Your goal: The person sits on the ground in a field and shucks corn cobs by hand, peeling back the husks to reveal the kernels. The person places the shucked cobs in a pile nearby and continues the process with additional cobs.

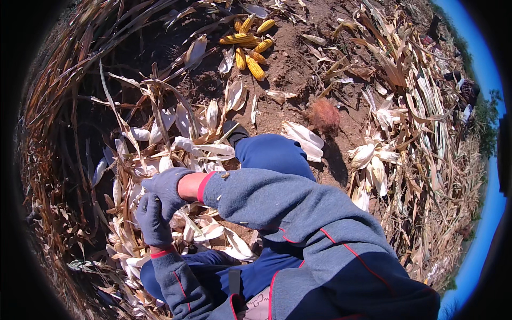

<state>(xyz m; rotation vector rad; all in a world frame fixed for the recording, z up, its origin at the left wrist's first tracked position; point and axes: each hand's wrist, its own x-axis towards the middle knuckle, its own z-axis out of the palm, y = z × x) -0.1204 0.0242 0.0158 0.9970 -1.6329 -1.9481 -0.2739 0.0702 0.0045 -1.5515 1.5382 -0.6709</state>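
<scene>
My right hand (171,191) and my left hand (153,221), both in grey knit gloves, are close together over a heap of dry corn husks (208,234). The fingers of both are curled toward each other. Whatever may lie between them is hidden by the gloves, so I cannot tell if they hold anything. Just beyond the hands, pale husk-covered ears (184,145) lie among dry stalks and leaves. Farther forward, a small pile of bare yellow corn cobs (250,44) rests on the brown soil.
Tall dry corn stalks (60,100) lean along the left. More stalks with husked ears (372,160) lie to the right. A reddish tuft of fibre (324,115) and a loose husk (305,140) sit near my bent knee (276,154). Another person (469,92) is far right.
</scene>
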